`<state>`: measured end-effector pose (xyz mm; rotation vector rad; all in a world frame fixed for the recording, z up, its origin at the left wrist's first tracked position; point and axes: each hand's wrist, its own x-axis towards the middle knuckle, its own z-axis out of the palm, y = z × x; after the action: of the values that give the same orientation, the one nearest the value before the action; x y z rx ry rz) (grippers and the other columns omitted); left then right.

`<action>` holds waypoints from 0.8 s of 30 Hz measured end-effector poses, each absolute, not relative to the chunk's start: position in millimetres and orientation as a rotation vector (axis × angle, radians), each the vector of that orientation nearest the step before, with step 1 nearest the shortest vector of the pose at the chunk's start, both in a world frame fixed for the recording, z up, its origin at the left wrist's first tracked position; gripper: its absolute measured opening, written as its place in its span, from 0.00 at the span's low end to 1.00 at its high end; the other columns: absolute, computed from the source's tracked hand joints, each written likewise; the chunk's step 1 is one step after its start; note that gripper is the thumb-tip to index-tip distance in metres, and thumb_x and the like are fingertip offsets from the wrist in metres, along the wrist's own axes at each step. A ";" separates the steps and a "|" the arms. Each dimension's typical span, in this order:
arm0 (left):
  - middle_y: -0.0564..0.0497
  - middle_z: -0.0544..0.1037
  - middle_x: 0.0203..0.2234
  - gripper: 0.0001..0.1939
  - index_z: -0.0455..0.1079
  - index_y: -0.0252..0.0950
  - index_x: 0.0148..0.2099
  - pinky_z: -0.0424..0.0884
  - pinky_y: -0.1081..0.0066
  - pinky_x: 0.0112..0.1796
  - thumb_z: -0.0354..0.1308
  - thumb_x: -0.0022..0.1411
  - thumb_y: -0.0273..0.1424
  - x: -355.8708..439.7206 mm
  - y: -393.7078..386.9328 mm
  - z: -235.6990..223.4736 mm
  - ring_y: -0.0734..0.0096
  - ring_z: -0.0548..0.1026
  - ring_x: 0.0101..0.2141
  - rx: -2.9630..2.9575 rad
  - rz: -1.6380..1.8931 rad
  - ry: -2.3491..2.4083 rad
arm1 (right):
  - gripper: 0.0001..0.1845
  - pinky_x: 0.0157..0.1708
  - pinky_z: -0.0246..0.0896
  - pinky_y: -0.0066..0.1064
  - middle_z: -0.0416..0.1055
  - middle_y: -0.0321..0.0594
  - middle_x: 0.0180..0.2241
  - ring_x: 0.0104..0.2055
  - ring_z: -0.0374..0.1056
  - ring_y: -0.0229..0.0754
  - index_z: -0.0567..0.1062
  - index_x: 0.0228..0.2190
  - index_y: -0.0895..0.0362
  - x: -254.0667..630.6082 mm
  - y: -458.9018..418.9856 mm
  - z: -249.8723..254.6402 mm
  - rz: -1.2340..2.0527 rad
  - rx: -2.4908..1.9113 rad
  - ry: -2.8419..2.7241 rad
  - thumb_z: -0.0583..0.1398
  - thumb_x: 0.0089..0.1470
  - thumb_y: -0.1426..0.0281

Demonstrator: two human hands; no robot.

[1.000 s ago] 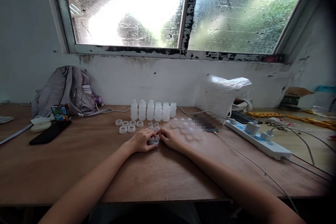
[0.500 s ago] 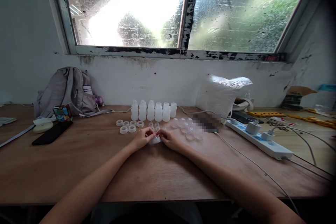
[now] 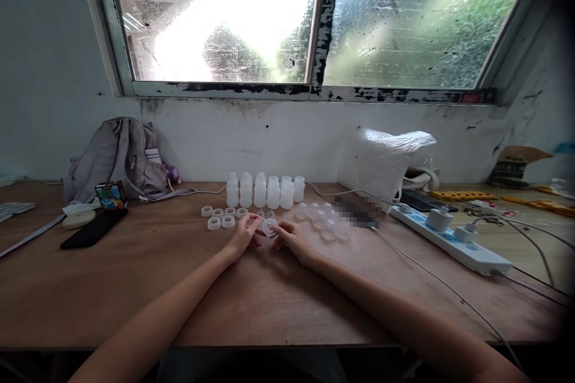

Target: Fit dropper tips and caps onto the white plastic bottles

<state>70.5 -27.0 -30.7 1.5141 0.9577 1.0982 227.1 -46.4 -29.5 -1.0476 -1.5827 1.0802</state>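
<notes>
A clear round bottle nipple (image 3: 269,227), its flat rim facing me, is held up just over the table. The fingers of my left hand (image 3: 244,236) are closed at its left side. On the opposite edge, my right hand (image 3: 293,237) pinches it between thumb and fingers. More clear nipples (image 3: 270,213) stand right behind the hands, partly hidden. To the left lie several translucent collar rings (image 3: 214,223). Shallow clear caps or discs (image 3: 327,234) are spread to the right. Behind all these stands a row of frosted plastic bottles (image 3: 259,191).
A phone with a blurred screen (image 3: 357,212) lies right of the discs, near a white power strip (image 3: 449,241) with plugs and cables. At the left are a black phone (image 3: 93,229), a small box (image 3: 111,195) and a grey backpack (image 3: 119,158). A white plastic bag (image 3: 375,161) leans on the wall.
The nipple has been raised and tilted so its round face shows between my fingers. Both hands have shifted slightly, and the view has moved a little.
</notes>
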 end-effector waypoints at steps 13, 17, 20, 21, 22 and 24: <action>0.53 0.71 0.23 0.10 0.64 0.33 0.37 0.63 0.79 0.16 0.52 0.51 0.33 76.1 -27.9 -39.6 0.80 0.66 0.15 1.866 1.151 1.093 | 0.15 0.23 0.63 0.27 0.67 0.33 0.23 0.24 0.66 0.35 0.63 0.35 0.58 228.0 -50.1 -24.4 1.166 -0.900 -1.612 0.57 0.42 0.69; 0.51 0.72 0.26 0.11 0.64 0.34 0.38 0.66 0.78 0.23 0.53 0.50 0.29 75.4 -32.2 -36.7 0.77 0.69 0.22 1.998 1.163 1.093 | 0.13 0.23 0.63 0.26 0.67 0.32 0.22 0.22 0.65 0.33 0.63 0.35 0.58 228.5 -48.8 -27.3 1.078 -0.943 -1.644 0.54 0.43 0.73; 0.52 0.72 0.26 0.12 0.64 0.35 0.38 0.67 0.76 0.26 0.53 0.49 0.27 75.0 -34.2 -35.3 0.76 0.69 0.24 2.048 1.155 1.117 | 0.13 0.23 0.62 0.26 0.67 0.32 0.22 0.21 0.64 0.33 0.63 0.35 0.57 228.5 -48.5 -29.0 1.008 -0.970 -1.682 0.53 0.43 0.73; 0.52 0.72 0.26 0.11 0.64 0.35 0.38 0.66 0.76 0.26 0.53 0.49 0.27 74.9 -34.4 -35.1 0.76 0.69 0.24 2.060 1.161 1.129 | 0.12 0.22 0.62 0.25 0.66 0.32 0.21 0.21 0.64 0.33 0.63 0.35 0.57 228.4 -48.6 -29.4 0.988 -0.973 -1.698 0.53 0.43 0.73; 0.53 0.72 0.26 0.10 0.64 0.35 0.37 0.66 0.75 0.27 0.52 0.49 0.27 75.0 -34.5 -35.2 0.76 0.69 0.24 2.074 1.169 1.139 | 0.12 0.22 0.61 0.25 0.66 0.31 0.20 0.21 0.64 0.33 0.62 0.35 0.57 228.1 -48.8 -29.7 0.967 -0.977 -1.716 0.53 0.43 0.73; 0.54 0.71 0.25 0.08 0.63 0.36 0.36 0.66 0.75 0.27 0.52 0.50 0.29 75.1 -34.4 -35.5 0.76 0.69 0.24 2.101 1.182 1.154 | 0.11 0.21 0.60 0.24 0.65 0.30 0.19 0.20 0.63 0.33 0.62 0.34 0.57 227.2 -49.1 -30.2 0.915 -0.994 -1.750 0.53 0.44 0.72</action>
<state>75.1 -34.4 -35.5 2.1015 1.1543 1.1818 227.2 -49.1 -30.2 -0.9938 -1.7496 0.9150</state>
